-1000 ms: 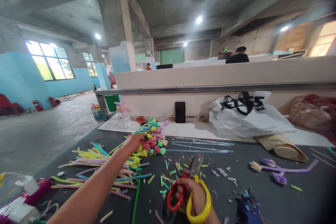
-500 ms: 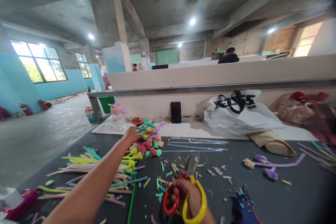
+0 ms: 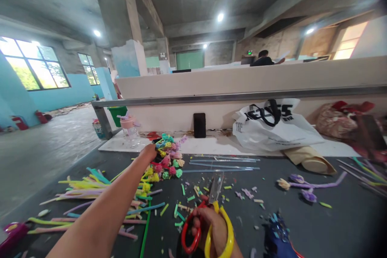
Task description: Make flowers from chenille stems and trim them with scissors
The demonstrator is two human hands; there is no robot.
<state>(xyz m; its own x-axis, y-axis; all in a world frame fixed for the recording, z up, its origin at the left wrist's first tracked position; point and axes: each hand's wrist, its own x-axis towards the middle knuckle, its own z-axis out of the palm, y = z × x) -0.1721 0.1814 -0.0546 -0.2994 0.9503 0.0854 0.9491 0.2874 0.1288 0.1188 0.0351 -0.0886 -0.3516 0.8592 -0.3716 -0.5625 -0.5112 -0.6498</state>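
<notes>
My right hand [image 3: 211, 217] grips a pair of scissors [image 3: 215, 189] with one red and one yellow handle loop. The blades point away from me and lie close together above the dark table. My left arm stretches over the table, and my left hand [image 3: 148, 154] is at the left side of a pile of colourful pipe-cleaner flowers [image 3: 169, 157]. Its fingers are hidden, so I cannot tell what they hold. Under the left forearm lie many loose pipe cleaners [image 3: 81, 189]. Short cut pieces [image 3: 190, 198] are scattered around the scissors.
Clear strips [image 3: 225, 163] lie behind the scissors. To the right are a purple pipe-cleaner flower stem [image 3: 320, 190] and a dark blue object [image 3: 278, 236]. Along the back stand a cup [image 3: 129, 131], a black phone [image 3: 199, 125] and a white bag [image 3: 272, 129]. A person [image 3: 263, 59] sits beyond the partition.
The camera view has shifted slightly, so the scene sits a little left and higher. My left hand stays by the flowers, and my right still holds the scissors.
</notes>
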